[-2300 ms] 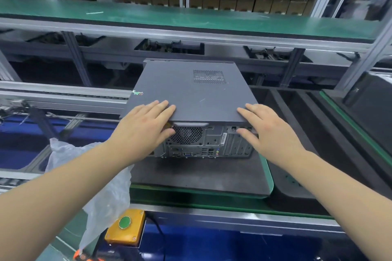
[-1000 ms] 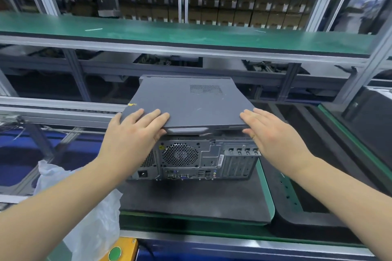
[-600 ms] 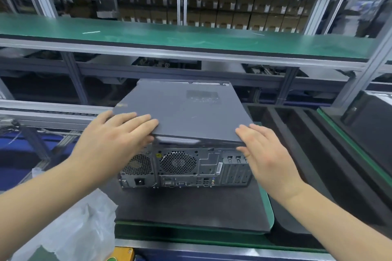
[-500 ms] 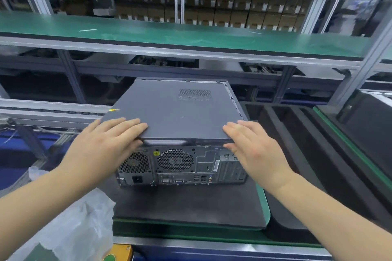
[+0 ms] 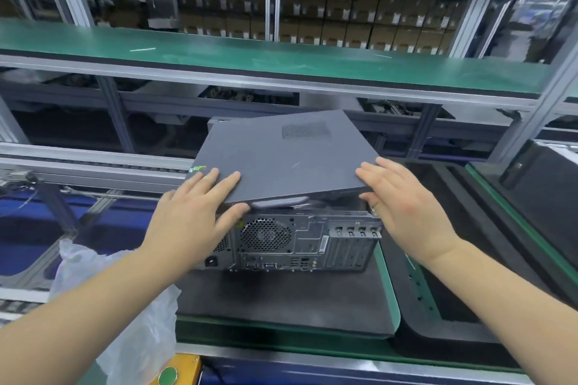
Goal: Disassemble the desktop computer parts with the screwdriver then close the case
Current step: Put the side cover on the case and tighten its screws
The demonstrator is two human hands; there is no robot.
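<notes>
A dark grey flat metal case cover (image 5: 281, 159) with a small perforated vent patch lies tilted over the silver-grey desktop computer chassis (image 5: 300, 241), its near edge raised off the chassis on the left and a thin gap showing under it along the back. The chassis sits with its rear panel, round fan grille and row of ports facing the camera, resting on a dark grey foam pad (image 5: 281, 300) laid on the green-edged work surface (image 5: 387, 297). The left hand (image 5: 190, 216) holds the cover's near left corner, its fingers (image 5: 219, 184) stretched flat on top and the thumb tucked under the edge, so the corner is pinched between them. The right hand (image 5: 403, 203) is at the near right corner, fingers nearly straight and lying on the top, thumb against the edge below. A crumpled clear plastic bag (image 5: 125, 316) hangs at the lower left beside the pad, and a yellow box with a green push button (image 5: 169, 375) shows at the bottom edge. A long green shelf (image 5: 281, 56) runs across behind the chassis.
</notes>
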